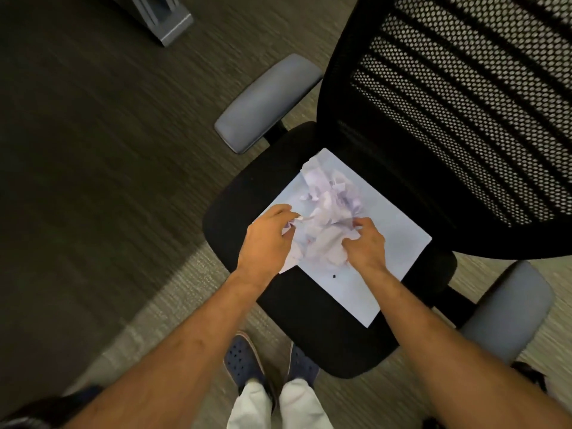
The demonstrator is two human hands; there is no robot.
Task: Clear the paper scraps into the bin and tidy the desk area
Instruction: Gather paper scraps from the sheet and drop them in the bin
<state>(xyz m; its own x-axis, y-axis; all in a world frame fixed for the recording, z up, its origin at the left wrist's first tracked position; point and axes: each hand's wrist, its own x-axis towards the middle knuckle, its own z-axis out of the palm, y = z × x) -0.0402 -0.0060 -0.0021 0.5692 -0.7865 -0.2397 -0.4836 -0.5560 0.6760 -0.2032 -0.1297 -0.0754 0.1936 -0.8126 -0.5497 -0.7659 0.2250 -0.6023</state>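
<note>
- Left hand (263, 239): fingers curled, gripping paper scraps (328, 218).
- Right hand (365, 246): likewise closed on pile.
- Scraps heaped on white sheet (387, 236), chair seat (235, 205).

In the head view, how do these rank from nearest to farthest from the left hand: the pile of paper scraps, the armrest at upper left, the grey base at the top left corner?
From the left hand:
1. Pile of paper scraps, touching it, on the white sheet.
2. Armrest, above the hand, beside the seat.
3. Grey base, far up on the floor.
</note>
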